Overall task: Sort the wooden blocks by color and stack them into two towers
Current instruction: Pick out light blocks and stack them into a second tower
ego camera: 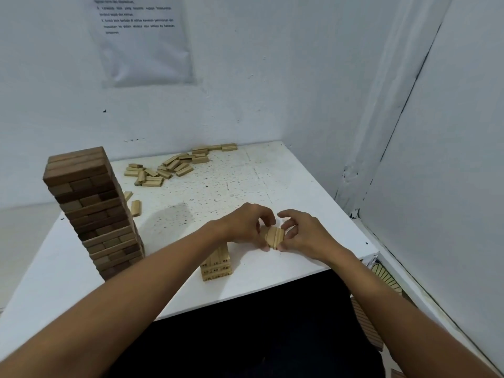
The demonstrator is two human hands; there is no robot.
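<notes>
A: Layer of three light wooden blocks, pinched between left hand and right hand, held just above the low light tower. Fingers of both hands curled round the layer's opposite edges; no spare block in either.

B: Handling?

A: Judged light, stiff and smooth; not fragile, yet prone to slip apart, being three loose pieces side by side. Best held by squeezing across the outer long faces, as here, with thumbs near the ends.

B: Elsewhere?

A: Tall dark tower well to the left of the left hand. Loose light blocks scattered far beyond both hands, near the wall; one stray block between dark tower and left hand. White table beneath.
</notes>
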